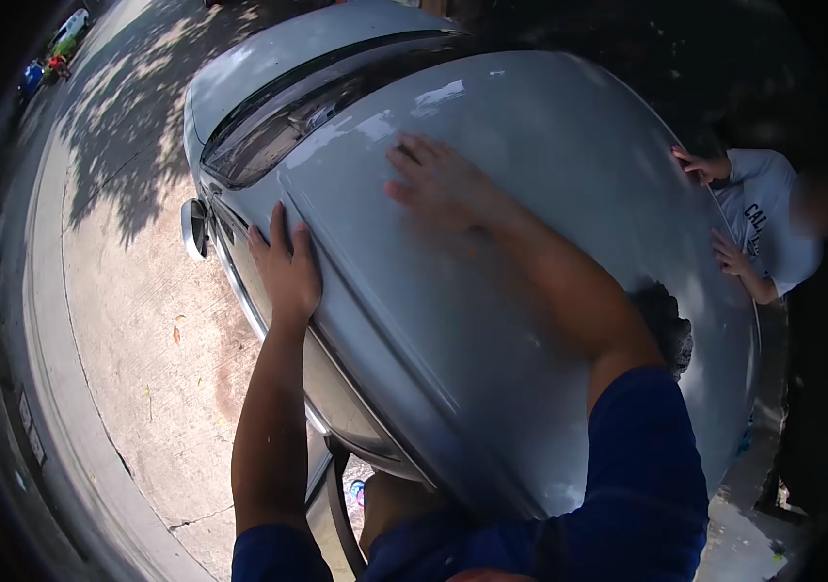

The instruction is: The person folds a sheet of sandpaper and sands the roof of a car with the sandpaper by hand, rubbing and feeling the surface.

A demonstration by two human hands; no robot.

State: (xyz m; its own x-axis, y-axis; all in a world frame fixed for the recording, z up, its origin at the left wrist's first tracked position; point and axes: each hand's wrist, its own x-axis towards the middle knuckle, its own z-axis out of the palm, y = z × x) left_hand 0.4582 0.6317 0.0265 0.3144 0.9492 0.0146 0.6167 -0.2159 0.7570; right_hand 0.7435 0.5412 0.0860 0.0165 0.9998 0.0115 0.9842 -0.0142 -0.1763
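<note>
The roof of a silvery car [492,320] fills the middle of the head view. My left hand [288,272] rests with fingers spread on the roof's side edge, above the door windows. Further in, near the windshield end, my right hand [438,184] lies on or just over the roof panel, fingers apart and holding nothing. A dark, rough-textured bundle [668,330] sits on the roof beyond my right forearm; part of it is hidden by that arm.
Across the roof, another person in a light printed shirt [773,218] has both hands at the far edge. A side mirror [195,229] juts out at left. An open door [338,495] is below. Pavement [172,359] lies left of the car.
</note>
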